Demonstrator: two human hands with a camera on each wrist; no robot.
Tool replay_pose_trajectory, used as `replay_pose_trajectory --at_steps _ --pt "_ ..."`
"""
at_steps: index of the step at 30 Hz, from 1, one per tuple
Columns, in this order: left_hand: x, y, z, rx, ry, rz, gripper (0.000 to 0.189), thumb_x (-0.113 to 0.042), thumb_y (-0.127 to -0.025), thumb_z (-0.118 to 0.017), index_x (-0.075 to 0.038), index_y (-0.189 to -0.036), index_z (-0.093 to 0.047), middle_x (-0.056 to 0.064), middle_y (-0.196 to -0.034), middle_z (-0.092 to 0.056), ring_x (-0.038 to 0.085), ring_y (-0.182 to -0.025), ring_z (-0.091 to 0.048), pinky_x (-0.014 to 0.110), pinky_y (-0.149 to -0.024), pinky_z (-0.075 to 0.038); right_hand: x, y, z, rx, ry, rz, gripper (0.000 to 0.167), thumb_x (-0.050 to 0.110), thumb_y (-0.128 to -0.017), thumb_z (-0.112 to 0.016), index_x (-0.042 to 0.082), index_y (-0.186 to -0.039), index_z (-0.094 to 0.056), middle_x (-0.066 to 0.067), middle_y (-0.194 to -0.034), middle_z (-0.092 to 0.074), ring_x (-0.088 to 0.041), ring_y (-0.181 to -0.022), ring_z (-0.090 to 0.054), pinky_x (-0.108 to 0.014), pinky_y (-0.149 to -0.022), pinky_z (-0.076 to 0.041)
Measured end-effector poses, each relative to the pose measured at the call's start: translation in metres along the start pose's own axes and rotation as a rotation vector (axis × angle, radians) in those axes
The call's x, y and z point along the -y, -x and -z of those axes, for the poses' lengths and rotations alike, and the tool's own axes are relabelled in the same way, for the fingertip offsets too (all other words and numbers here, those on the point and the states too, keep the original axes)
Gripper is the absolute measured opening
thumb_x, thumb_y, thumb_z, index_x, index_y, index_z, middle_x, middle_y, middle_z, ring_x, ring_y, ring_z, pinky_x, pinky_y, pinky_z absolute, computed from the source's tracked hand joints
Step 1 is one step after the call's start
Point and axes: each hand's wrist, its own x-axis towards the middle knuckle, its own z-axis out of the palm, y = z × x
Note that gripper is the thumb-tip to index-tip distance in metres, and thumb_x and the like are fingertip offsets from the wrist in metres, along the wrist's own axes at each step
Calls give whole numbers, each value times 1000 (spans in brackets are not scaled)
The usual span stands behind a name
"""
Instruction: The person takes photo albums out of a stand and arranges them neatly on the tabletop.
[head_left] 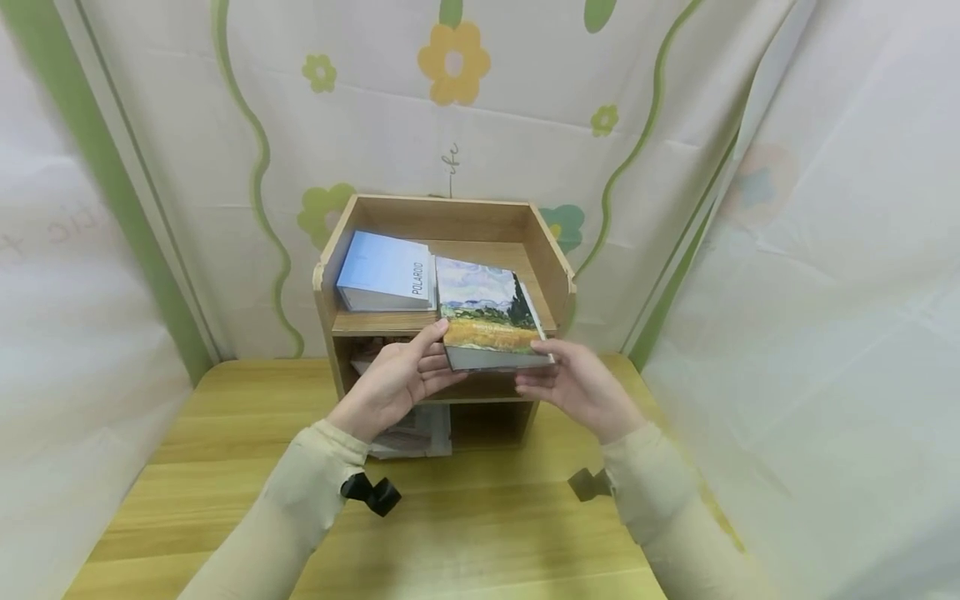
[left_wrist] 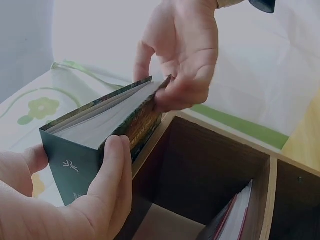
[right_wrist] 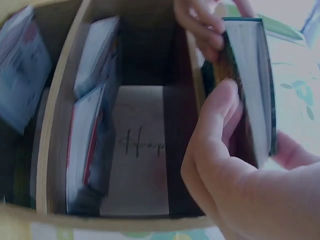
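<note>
A thick book [head_left: 483,304] with a painted wheat-field cover is held over the front of the wooden shelf's top tier. My left hand [head_left: 393,382] grips its left side, thumb on the cover and fingers beneath. In the left wrist view, that hand spans the dark green spine [left_wrist: 70,162]. My right hand [head_left: 581,385] pinches the book's near right corner, thumb above and fingers below. The page block [right_wrist: 250,75] shows between the covers in the right wrist view. A light blue book [head_left: 384,268] marked POLAROID lies on the top tier, just left of the painted one.
The small wooden shelf [head_left: 442,218] stands at the back of the wood-grain table [head_left: 465,533]. Books [right_wrist: 82,145] stand in its lower compartments. Behind it hangs a white curtain [head_left: 517,133] with flowers, and more white cloth [head_left: 840,275] closes off the right side.
</note>
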Motion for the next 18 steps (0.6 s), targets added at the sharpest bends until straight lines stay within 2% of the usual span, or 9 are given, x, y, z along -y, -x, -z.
replay_pose_trajectory --at_steps 2,5,12,14,18 --pt "2 2 0 7 -12 -11 62 -34 -94 -69 6 -134 -44 27 -128 -56 33 -114 -61 40 -94 -53 -2 1 -3 -6 -89 27 14 6 -100 -51 1 -112 -48 -16 -114 -51 -30 -97 -59 -48 -100 -48" --pt "4 5 2 10 -14 -23 62 -33 -93 -70 7 -134 -45 26 -128 -56 33 -114 -60 41 -94 -53 -4 2 -5 10 -164 49 14 0 -99 -48 -1 -113 -45 -15 -117 -48 -29 -107 -57 -48 -102 -46" --pt "10 13 7 26 -25 -47 66 -34 -92 -71 8 -134 -45 25 -130 -55 33 -114 -60 43 -95 -52 -9 7 -10 15 -195 45 21 -5 -98 -46 -4 -118 -41 -16 -120 -42 -29 -114 -54 -45 -102 -47" --pt "11 15 8 33 -22 -44 67 -35 -91 -72 7 -135 -44 25 -130 -55 33 -115 -60 43 -95 -52 -11 10 -11 14 -198 57 17 -6 -97 -48 -5 -114 -45 -17 -122 -42 -28 -114 -53 -44 -103 -46" --pt "13 20 9 37 -23 -37 68 -36 -90 -73 6 -134 -45 25 -130 -55 33 -115 -60 43 -95 -52 -14 16 -11 11 -189 90 5 -5 -94 -55 -3 -94 -59 -15 -117 -48 -26 -106 -55 -45 -105 -44"
